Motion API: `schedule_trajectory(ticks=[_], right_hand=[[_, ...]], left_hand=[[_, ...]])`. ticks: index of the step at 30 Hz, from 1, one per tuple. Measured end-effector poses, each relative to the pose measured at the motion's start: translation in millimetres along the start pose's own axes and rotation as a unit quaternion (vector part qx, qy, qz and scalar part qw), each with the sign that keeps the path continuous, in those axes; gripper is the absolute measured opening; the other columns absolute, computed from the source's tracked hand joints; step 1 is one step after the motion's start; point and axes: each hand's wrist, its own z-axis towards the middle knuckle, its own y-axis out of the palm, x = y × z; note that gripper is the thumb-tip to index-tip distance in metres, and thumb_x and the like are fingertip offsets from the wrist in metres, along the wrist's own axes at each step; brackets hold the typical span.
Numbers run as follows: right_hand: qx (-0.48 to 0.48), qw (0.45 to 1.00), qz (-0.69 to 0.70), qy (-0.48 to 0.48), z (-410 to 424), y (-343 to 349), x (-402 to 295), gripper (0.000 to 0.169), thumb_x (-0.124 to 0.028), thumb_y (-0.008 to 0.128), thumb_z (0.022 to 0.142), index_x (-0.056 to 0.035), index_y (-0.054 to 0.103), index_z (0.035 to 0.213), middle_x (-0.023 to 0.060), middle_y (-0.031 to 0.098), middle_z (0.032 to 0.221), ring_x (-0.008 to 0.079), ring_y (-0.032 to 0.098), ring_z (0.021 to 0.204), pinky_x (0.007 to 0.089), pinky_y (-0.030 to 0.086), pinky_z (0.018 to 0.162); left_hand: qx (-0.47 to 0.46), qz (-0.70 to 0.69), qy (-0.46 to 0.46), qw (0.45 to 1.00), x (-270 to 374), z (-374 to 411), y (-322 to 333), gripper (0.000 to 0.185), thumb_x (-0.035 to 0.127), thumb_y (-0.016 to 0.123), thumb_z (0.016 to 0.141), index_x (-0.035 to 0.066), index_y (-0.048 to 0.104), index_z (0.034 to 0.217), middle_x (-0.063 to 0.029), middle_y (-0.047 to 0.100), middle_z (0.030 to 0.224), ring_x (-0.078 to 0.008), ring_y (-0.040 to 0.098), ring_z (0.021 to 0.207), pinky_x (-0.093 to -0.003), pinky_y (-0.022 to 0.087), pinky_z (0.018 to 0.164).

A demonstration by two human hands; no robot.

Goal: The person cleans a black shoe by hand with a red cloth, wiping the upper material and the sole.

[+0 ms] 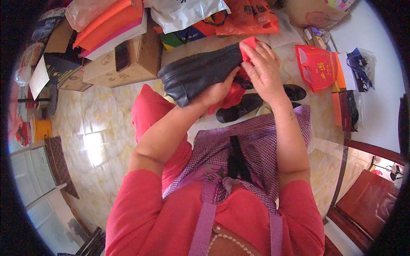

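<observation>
A black leather boot [201, 72] lies sideways in front of me, its wide, creased shaft end towards the left. My left hand [219, 91] supports it from below, the forearm running under the shaft. A red cloth [249, 48] is pressed against the boot's right end by my right hand [262, 65], fingers curved over it. Below the hands, a bunched red item [232, 96] hangs or lies near my lap; which cannot be told. Black shoes [240, 108] stand on the floor beyond my checked apron [253, 131], with another black shoe [294, 92] to their right.
Cardboard boxes [109, 70] stand at the upper left beneath orange and white packages. Plastic bags [189, 14] lie along the far side. A red gift bag [317, 68] is by the right wall, and a dark red wooden surface [368, 203] is at lower right.
</observation>
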Motion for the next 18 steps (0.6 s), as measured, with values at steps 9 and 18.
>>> schedule_trajectory(ticks=[9, 18], right_hand=[[0.133, 0.973, 0.128, 0.136, -5.0, 4.8, 8.5, 0.072, -0.029, 0.063, 0.085, -0.0032, 0.027, 0.141, 0.0239, 0.036, 0.138, 0.0394, 0.031, 0.129, 0.0456, 0.022, 0.107], [0.187, 0.88, 0.383, 0.209, -1.1, 3.7, 9.7, 0.085, -0.022, 0.071, 0.081, -0.0002, 0.018, 0.144, 0.0155, 0.022, 0.147, 0.026, 0.03, 0.132, 0.0379, 0.027, 0.108]], left_hand=[[-0.039, -0.443, -0.207, 0.871, 2.6, 9.6, -12.9, 0.037, 0.029, 0.052, 0.094, 0.004, 0.055, 0.12, -0.0067, 0.061, 0.115, -0.0211, 0.058, 0.104, -0.0344, 0.045, 0.09], [-0.104, -0.827, -0.295, 0.467, 9.7, 31.7, -28.5, 0.056, 0.051, 0.038, 0.094, 0.009, 0.049, 0.129, -0.011, 0.052, 0.13, -0.0295, 0.048, 0.12, -0.0434, 0.035, 0.105]])
